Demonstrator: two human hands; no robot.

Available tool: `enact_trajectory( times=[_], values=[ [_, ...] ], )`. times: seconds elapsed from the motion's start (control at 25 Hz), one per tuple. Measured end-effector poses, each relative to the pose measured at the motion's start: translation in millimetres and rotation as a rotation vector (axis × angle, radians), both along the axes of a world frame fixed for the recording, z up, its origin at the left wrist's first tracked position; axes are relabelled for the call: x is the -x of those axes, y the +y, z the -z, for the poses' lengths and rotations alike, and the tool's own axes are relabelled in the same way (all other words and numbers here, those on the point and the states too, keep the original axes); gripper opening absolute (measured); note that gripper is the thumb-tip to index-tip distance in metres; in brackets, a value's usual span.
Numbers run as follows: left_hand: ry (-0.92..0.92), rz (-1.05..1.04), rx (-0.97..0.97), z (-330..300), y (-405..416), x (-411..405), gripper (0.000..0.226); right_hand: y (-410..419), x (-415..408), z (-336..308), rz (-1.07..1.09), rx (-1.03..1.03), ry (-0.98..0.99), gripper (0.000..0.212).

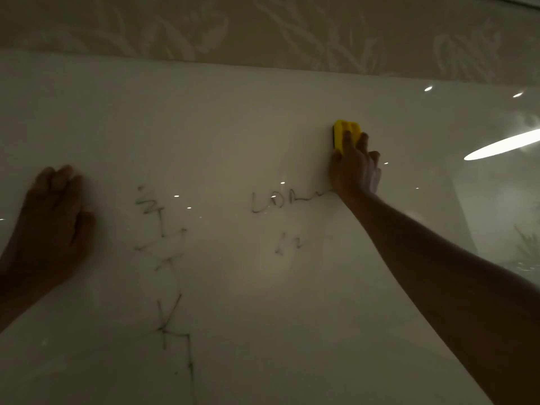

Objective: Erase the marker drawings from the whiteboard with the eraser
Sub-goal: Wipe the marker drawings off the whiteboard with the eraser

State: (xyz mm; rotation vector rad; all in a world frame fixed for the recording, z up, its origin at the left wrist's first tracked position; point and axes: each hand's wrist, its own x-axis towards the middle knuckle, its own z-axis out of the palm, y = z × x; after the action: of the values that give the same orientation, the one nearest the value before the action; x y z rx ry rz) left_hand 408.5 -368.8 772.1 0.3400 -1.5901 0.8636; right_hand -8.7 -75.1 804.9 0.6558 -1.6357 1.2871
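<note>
Two hands are being pressed to the board (pixel 263 112). The eraser (pixel 344 134), yellow with a dark edge, is being gripped by the right hand (pixel 353 168); its fingers (pixel 347 141) are being closed over the eraser's back, with the felt side apparently being held flat against the board. The left hand (pixel 52 223) is being rested on the board well to the left, its fingers (pixel 62 178) loosely curled and holding nothing.

No marks are being covered by the eraser, which is sitting above everything still drawn. Just below the right fingers, by the heel of the hand, a short scrawl (pixel 280 201) is being left untouched; a smaller scribble (pixel 287 245) is lying further below it. Between the two sets of fingers, nearer the left ones and running down, a long branching line (pixel 169 273) is showing, partly faded.

Roughly half the work is judged to be remaining. For the stroke in hand, the eraser is best being drawn straight down over the scrawl with even, flat pressure, so that no edge is being lifted and ink is not being smeared. Overlapping passes are advised, and the board is best being steadied by the left hand throughout.
</note>
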Motion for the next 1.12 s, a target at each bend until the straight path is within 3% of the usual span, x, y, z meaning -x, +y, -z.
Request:
enact_trajectory(
  times=[0.08,0.32,0.48,0.56,0.72,0.8,1.0,1.12],
  values=[
    [-0.027,-0.108,-0.034,0,-6,-15,0.065,-15,-33,-4,-0.022,-0.019,0.003,0.058],
    [-0.023,-0.107,-0.078,13,12,-27,0.062,-96,-198,29,0.013,-0.371,0.796,0.064],
    [-0.005,-0.056,-0.078,22,18,-39,0.059,-110,-223,70,0.018,-0.597,1.271,0.054],
    [-0.009,-0.041,-0.079,25,16,-46,0.059,-105,-214,49,0.041,-0.616,1.242,0.054],
    [-0.021,-0.045,-0.069,28,17,-53,0.060,-96,-204,-19,-0.023,-0.302,0.560,0.060],
    [-0.010,-0.031,-0.069,29,18,-54,0.059,-96,-215,-21,-0.034,-0.239,0.456,0.061],
    [0.002,-0.022,-0.075,36,21,-54,0.057,-110,-239,105,0.010,-0.600,1.094,0.061],
    [-0.004,-0.029,-0.112,37,28,-48,0.060,-95,-209,155,-0.001,-0.700,1.267,0.057]
  ],
)
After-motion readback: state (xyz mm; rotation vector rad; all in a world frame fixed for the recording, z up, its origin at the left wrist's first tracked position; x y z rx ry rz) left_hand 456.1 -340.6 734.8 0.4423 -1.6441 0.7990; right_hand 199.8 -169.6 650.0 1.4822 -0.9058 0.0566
